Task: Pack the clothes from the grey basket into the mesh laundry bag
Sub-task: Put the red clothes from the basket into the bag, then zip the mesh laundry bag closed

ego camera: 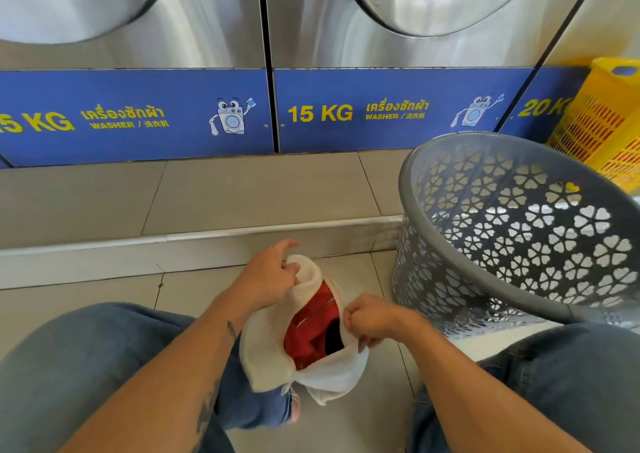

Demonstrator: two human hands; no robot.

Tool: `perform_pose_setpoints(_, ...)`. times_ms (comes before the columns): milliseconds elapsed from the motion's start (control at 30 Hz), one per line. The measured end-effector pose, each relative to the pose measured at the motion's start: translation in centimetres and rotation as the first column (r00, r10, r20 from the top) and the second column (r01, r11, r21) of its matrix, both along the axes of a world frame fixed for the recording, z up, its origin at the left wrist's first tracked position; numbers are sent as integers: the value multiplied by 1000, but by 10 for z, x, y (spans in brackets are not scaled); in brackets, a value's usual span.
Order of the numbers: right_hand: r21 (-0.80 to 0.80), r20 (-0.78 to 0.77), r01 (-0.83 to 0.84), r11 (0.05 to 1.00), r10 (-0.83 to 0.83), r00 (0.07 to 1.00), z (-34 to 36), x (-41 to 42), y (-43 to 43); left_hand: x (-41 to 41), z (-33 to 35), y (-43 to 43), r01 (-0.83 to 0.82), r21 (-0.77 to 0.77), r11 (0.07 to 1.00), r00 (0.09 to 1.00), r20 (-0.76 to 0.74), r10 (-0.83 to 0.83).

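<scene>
Over floor tiles [194, 290], left hand [273, 272] and right hand [370, 317] pinch the mesh bag [266, 348], mouth facing up.

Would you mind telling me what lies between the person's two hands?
In the head view, the open mouth of the mesh laundry bag lies between the left hand and right hand, with red clothing inside.
</scene>
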State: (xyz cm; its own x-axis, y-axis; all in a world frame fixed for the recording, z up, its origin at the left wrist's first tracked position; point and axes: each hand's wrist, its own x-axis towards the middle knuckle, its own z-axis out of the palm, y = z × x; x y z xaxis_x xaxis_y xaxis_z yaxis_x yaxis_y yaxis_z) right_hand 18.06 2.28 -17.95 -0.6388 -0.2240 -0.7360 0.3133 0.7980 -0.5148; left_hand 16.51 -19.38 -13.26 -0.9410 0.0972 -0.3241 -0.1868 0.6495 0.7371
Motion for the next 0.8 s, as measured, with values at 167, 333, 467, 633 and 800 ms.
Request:
perform_pose_setpoints(167, 7, -289, 261, 965, -248, 925, -11, -8, 4, 1, -26, 7, 141, -169, 975, 973, 207, -105)
perform_pose_setpoints(333, -196, -419, 389, 900, -436, 796, -10, -15, -4, -2, -37, 10, 191, -180, 965, 955, 263, -140)
perform_pose_setpoints(467, -286, -424, 301, 910, -402, 811, -21, -25, -23, -7, -42, 10, 147, -89, 985, 966, 229, -124)
perform_pose_setpoints(633, -244, -418, 228, 943, -314, 852, -29, -30, -24, -8, -42, 9, 157, 20, 987, 954, 256, -157)
perform_pose_setpoints(800, -167, -424, 23, 986, -93, 901, -28, -25, -23, -7, -32, 12, 262, 27, 965, 924, 283, -258)
